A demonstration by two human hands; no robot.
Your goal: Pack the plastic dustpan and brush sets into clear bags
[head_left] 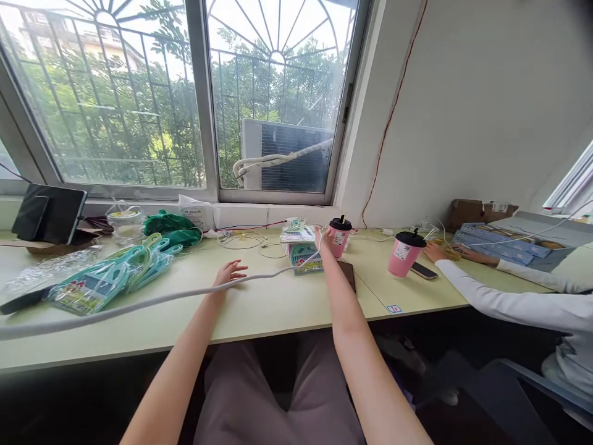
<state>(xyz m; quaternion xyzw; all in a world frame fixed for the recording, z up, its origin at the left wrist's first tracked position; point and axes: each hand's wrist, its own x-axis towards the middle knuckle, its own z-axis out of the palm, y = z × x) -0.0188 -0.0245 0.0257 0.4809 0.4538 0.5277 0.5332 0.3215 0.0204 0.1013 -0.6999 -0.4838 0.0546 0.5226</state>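
Note:
My left hand (pixel 229 272) lies low over the table, fingers stretched out and apart, holding nothing. My right hand (pixel 324 240) reaches forward between a stack of flat clear packets (pixel 303 250) and a pink cup (pixel 340 240) with a black lid and a straw. Its fingers look spread, close to the stack's right side and the cup; whether they touch either one, I cannot tell. Teal printed pieces show inside the packets. A thick pale cable (pixel 176 295) runs across the view in front of both hands.
Left are a pile of teal packets with straps (pixel 99 281), a green bag (pixel 171 228) and a tablet (pixel 49 213). A brown flat object (pixel 348 275) lies beside my right forearm. Right are another pink cup (pixel 404 256), a phone (pixel 424 271) and a co-worker's hands (pixel 435 252).

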